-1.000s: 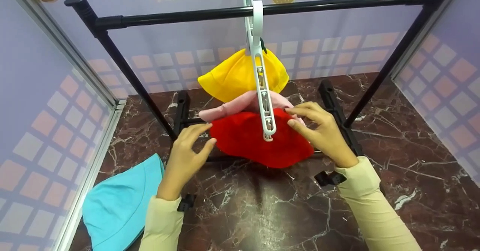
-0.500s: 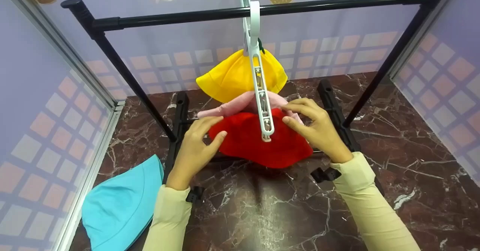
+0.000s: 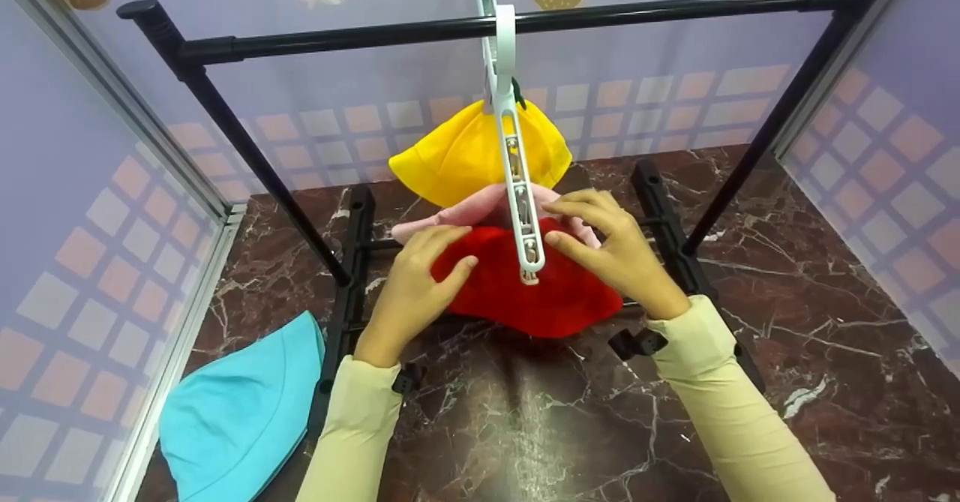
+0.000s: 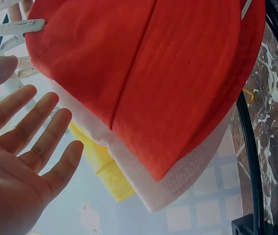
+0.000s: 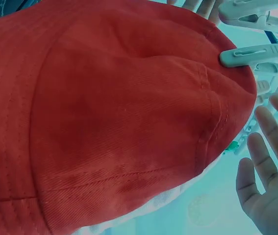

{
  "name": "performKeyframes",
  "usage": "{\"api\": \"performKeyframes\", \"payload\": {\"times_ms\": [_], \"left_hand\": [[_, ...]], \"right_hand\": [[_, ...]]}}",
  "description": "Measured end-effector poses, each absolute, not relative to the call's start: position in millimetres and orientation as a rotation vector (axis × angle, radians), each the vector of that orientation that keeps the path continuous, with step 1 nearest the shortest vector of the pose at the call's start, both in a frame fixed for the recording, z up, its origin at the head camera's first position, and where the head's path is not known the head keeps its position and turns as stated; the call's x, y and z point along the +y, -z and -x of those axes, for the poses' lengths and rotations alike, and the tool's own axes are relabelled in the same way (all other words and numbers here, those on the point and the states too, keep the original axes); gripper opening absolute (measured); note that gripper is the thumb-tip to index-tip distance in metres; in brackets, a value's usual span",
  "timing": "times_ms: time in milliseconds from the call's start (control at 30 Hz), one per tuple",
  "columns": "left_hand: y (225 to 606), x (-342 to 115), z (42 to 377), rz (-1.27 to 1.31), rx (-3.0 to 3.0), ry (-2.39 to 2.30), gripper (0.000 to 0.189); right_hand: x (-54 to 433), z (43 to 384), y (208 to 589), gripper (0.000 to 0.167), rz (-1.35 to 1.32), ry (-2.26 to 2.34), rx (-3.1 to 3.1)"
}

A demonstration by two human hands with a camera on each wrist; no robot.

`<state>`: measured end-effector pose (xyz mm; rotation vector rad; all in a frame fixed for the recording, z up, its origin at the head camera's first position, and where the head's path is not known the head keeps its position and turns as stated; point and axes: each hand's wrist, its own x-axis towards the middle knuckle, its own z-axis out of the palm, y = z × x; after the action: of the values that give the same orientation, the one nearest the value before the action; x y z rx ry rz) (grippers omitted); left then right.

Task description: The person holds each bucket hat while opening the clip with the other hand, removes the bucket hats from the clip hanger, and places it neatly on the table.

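Observation:
A red bucket hat (image 3: 525,299) hangs from a clip (image 5: 254,55) at the near end of a white clip hanger (image 3: 521,209). Behind it on the same hanger hang a pink hat (image 3: 472,213) and a yellow hat (image 3: 480,153). My left hand (image 3: 420,284) is held up at the red hat's left side, fingers spread and holding nothing; the left wrist view shows its palm (image 4: 11,171) apart from the cloth. On the right side of the red hat my right hand (image 3: 611,251) is likewise raised, its fingers (image 5: 271,132) relaxed, with nothing in them.
The hanger hooks over the black bar (image 3: 660,13) of a rack whose feet (image 3: 660,209) stand on a dark marbled surface (image 3: 525,427). A light blue bucket hat (image 3: 240,412) lies at the left, near the patterned side wall (image 3: 82,299).
My left hand has moved right and slightly up, over the red hat's left edge. The right hand has shifted a little left, closer to the hanger. The hats hang much as before.

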<state>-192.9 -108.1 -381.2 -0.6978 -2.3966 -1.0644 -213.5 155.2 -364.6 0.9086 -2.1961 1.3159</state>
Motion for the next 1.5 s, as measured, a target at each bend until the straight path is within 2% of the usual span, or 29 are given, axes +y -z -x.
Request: {"api": "performKeyframes", "payload": {"times_ms": [933, 1500], "left_hand": [[382.0, -86.0, 206.8, 0.795, -2.390, 1.052, 0.034], [383.4, -74.7, 211.9, 0.802, -2.392, 1.078, 0.027]], "right_hand": [[138.6, 214.6, 357.7, 0.042, -0.938, -1.237, -2.297], [131.3, 219.0, 355.0, 0.043, -0.964, -1.263, -2.288]]}}
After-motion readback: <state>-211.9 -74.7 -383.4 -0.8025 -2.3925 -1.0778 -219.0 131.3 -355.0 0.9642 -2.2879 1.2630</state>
